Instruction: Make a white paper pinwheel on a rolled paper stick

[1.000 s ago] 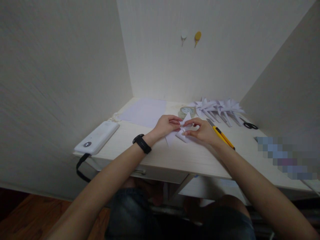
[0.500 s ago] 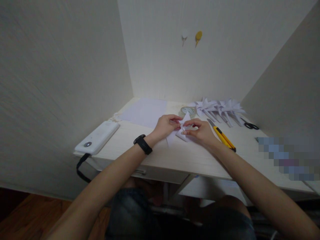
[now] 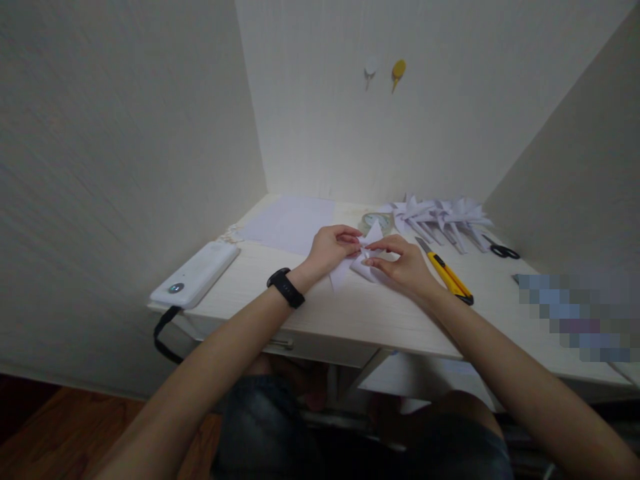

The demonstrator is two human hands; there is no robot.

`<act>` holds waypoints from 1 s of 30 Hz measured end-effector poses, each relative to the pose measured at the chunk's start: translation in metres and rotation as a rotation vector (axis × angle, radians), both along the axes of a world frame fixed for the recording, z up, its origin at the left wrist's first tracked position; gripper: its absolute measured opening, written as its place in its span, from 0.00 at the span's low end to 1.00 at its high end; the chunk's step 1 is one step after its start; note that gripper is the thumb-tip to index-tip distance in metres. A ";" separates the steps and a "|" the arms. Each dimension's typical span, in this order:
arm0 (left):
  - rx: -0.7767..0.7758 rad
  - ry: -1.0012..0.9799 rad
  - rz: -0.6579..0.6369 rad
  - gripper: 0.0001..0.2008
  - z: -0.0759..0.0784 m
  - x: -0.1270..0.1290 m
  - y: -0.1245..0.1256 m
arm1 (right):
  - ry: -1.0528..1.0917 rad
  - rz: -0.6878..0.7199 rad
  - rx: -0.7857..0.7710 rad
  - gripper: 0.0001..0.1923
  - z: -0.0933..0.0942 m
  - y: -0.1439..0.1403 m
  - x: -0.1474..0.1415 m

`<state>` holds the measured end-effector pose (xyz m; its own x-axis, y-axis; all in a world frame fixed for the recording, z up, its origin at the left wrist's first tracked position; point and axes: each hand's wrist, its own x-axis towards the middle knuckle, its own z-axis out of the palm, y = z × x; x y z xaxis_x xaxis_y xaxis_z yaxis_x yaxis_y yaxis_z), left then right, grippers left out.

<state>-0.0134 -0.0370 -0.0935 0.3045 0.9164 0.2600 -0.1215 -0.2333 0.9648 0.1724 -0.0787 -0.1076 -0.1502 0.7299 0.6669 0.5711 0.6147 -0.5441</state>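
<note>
Between my hands, low over the white desk (image 3: 310,317), is a white paper pinwheel (image 3: 367,269) with pointed, folded blades. My left hand (image 3: 334,248), with a black watch at the wrist, is closed on its left side near the centre. My right hand (image 3: 400,259) pinches the paper close to the centre from the right, thumb and fingers bent. The fingers partly hide the middle of the pinwheel. Just behind it lies a roll of clear tape (image 3: 377,221).
Several finished-looking paper pinwheels (image 3: 440,215) lie at the back right. A yellow box cutter (image 3: 445,272) and black scissors (image 3: 504,251) are right of my hands. Paper sheets (image 3: 290,223) lie back left, a white power bank (image 3: 195,275) at the left edge. A blurred patch covers something far right.
My right fingers have shifted slightly left, closer to the pinwheel's centre. Both hands keep their hold, and the other things stay where they were.
</note>
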 end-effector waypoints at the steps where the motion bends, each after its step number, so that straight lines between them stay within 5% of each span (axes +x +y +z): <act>1: -0.002 -0.005 -0.002 0.13 0.000 0.000 0.000 | 0.002 -0.002 0.001 0.10 0.000 0.000 0.000; 30: -0.023 -0.035 -0.025 0.12 0.003 -0.001 -0.004 | -0.002 -0.030 0.007 0.09 0.000 0.000 0.000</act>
<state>-0.0146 -0.0411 -0.0903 0.3186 0.9144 0.2498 -0.1612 -0.2074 0.9649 0.1726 -0.0788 -0.1077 -0.1302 0.7294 0.6715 0.5903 0.6012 -0.5386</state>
